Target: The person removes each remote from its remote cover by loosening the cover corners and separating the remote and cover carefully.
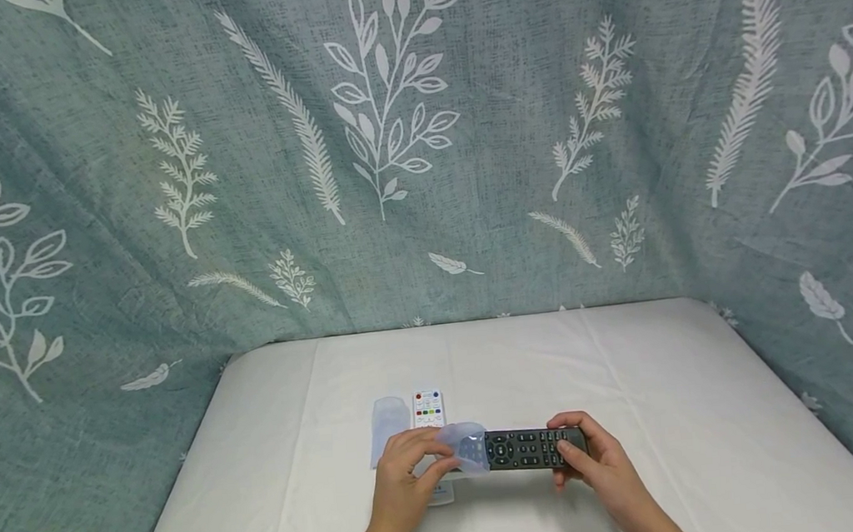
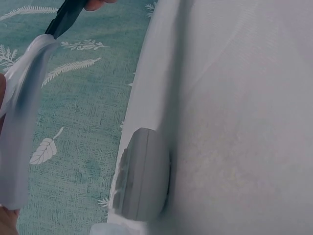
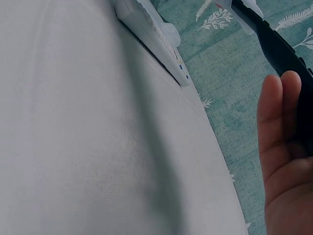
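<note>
A black remote control (image 1: 527,448) is held sideways above the table, its buttons facing the head camera. My right hand (image 1: 600,465) grips its right end, thumb on the buttons and fingers behind, as the right wrist view also shows. Over its left end sits a translucent bluish silicone sleeve (image 1: 467,446), covering part of the buttons. My left hand (image 1: 410,476) pinches that sleeve at its left side. In the left wrist view the sleeve (image 2: 24,122) hangs loose beyond the black remote (image 2: 68,17).
A white remote control (image 1: 428,408) with coloured buttons lies on the white-covered table (image 1: 554,356), partly hidden behind my left hand. Beside it on the left lies another translucent sleeve (image 1: 388,419). A green leaf-patterned curtain (image 1: 494,169) hangs behind and around the table.
</note>
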`<state>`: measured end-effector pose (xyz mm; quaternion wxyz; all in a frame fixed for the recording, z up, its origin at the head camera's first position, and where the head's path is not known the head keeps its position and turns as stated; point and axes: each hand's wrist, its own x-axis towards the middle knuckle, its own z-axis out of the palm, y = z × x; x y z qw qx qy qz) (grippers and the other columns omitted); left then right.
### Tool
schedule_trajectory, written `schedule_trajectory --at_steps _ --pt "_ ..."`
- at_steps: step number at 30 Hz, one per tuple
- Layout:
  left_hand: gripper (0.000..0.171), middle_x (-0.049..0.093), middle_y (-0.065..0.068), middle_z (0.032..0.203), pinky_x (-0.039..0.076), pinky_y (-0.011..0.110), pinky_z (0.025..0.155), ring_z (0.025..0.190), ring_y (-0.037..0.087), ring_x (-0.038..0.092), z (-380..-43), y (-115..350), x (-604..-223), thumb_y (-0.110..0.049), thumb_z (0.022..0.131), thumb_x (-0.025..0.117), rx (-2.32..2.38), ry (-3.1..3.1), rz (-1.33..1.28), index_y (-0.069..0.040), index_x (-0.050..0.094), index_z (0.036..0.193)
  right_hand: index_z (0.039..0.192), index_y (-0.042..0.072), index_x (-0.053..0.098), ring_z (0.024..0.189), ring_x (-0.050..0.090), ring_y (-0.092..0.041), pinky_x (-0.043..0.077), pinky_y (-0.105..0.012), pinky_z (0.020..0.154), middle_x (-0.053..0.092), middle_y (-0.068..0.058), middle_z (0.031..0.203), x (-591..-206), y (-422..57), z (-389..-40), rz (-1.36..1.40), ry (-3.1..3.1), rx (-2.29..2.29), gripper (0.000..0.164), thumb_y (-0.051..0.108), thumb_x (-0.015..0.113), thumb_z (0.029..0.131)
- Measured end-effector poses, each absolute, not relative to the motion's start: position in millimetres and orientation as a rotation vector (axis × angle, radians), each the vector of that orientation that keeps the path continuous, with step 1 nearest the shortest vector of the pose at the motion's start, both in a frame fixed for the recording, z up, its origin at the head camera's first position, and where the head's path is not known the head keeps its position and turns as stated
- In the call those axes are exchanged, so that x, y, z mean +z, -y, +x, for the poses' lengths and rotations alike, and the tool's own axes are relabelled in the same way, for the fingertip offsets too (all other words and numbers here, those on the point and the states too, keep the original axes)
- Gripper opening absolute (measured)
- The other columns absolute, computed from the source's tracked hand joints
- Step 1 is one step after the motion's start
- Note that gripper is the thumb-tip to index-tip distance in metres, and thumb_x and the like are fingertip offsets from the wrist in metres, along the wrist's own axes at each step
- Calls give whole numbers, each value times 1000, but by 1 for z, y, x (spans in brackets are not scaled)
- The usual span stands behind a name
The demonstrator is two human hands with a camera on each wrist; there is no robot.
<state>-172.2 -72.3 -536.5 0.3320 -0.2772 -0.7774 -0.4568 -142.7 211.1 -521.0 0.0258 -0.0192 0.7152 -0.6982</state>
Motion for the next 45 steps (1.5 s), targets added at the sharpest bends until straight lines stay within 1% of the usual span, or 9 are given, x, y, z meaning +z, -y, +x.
schedule_trajectory --at_steps 3,9,13,16,20,23,30,37,45 --pt "21 77 -3 102 52 26 86 96 19 68 -172 73 -537 -16 67 87 -1186 2027 -722 -20 72 82 128 2 48 69 67 -16 62 -38 68 60 -8 110 -520 -212 -143 -50 -2218 -2152 35 18 60 100" --pt "21 77 -3 103 51 23 88 98 18 68 -171 75 -536 -18 68 87 -1194 2062 -713 -20 72 82 129 0 47 70 67 -17 62 -37 69 60 -7 110 -521 -213 -143 -45 -2232 -2148 37 17 60 99" --pt "21 77 -3 102 51 23 87 97 18 68 -171 76 -537 -17 67 87 -1170 2066 -707 -20 72 82 130 -1 47 71 68 -22 62 -37 69 60 -9 111 -521 -213 -143 -9 -2256 -2136 37 16 60 99" --pt "22 77 -4 102 52 25 86 96 18 68 -171 76 -538 -15 66 87 -1153 2058 -702 -20 72 82 128 1 49 72 68 -27 62 -37 69 60 -10 111 -519 -214 -143 20 -2266 -2126 34 15 60 99" --pt "21 78 -4 102 52 24 85 96 18 68 -171 75 -538 -15 67 87 -1181 2053 -704 -20 72 82 126 3 51 70 68 -25 62 -37 68 60 -10 109 -518 -215 -142 33 -2270 -2128 31 13 60 98" --pt "22 78 -5 102 52 23 85 96 18 69 -170 75 -539 -15 67 87 -1192 2053 -697 -20 72 82 126 3 51 69 67 -21 62 -37 68 60 -10 109 -518 -215 -141 33 -2274 -2130 30 13 60 99" --pt "21 78 -4 103 53 23 84 96 18 69 -170 75 -540 -15 67 87 -1185 2063 -685 -20 73 82 129 -1 49 69 66 -18 62 -37 67 60 -8 108 -518 -217 -140 46 -2293 -2127 35 13 60 99" --pt "22 78 -4 101 53 23 83 95 18 69 -170 76 -544 -14 66 88 -1192 2057 -677 -20 73 81 129 0 49 69 66 -16 62 -37 66 59 -7 107 -520 -221 -139 18 -2280 -2132 36 16 61 99" --pt "17 78 -3 103 51 23 88 99 17 69 -170 78 -545 -19 71 85 -1239 2075 -688 -21 72 83 129 0 49 68 66 -16 62 -37 66 60 -6 106 -521 -223 -138 22 -2286 -2133 36 17 61 99"
